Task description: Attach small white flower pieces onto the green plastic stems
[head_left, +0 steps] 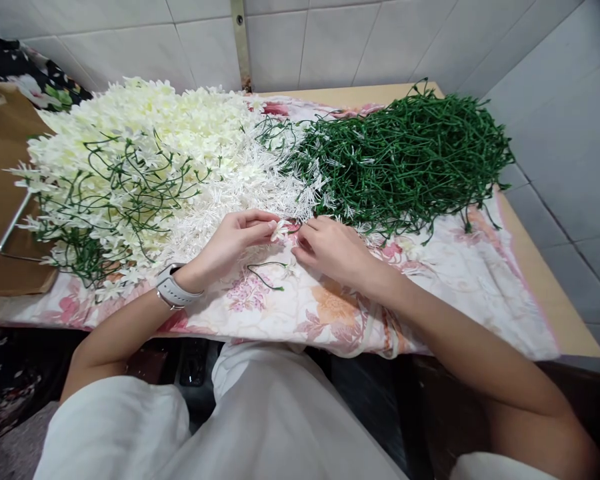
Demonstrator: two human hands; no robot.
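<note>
Between the thumb and fingers of my left hand (240,237) is a small white artificial flower (280,231). Close to its right, my right hand (330,250) pinches a thin green plastic stem, mostly hidden by the fingers. A loose green stem (265,277) lies on the floral cloth (305,313) just below both hands. Behind my hands spreads a pile of thin white stamen pieces (245,190). A big heap of white flower heads (155,120) stands at the left, and a heap of green stems (410,153) at the right.
Several flowers with green stems (135,180) lie on the front of the white heap. At the far left are a brown cardboard piece (5,200) and a metal wire handle (15,223). The wooden board's edge (550,280) shows at right; a tiled wall (330,43) rises behind.
</note>
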